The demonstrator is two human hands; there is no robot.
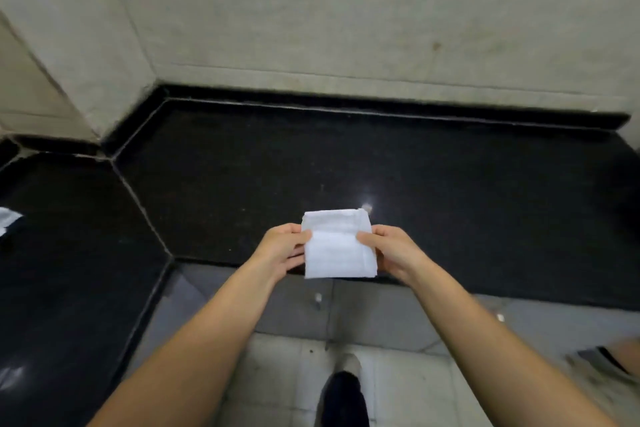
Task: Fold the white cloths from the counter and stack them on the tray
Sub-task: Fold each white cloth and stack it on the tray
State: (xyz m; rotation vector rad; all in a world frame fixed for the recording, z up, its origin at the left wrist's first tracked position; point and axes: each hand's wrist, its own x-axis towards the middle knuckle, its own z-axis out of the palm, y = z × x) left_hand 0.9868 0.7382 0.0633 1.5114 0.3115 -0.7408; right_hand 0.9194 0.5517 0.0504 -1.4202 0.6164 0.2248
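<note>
Both hands, left hand (284, 247) and right hand (390, 251), pinch a folded white cloth (337, 244) by its side edges at frame centre, above the black surface (450, 191), likely keeping folds neat.

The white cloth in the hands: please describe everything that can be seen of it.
The white cloth is folded into a small, nearly square packet of soft fabric with faint ribbed lines. A crease crosses its upper part. It is held above the front edge of the black counter, the left hand pinching its left edge and the right hand its right.
</note>
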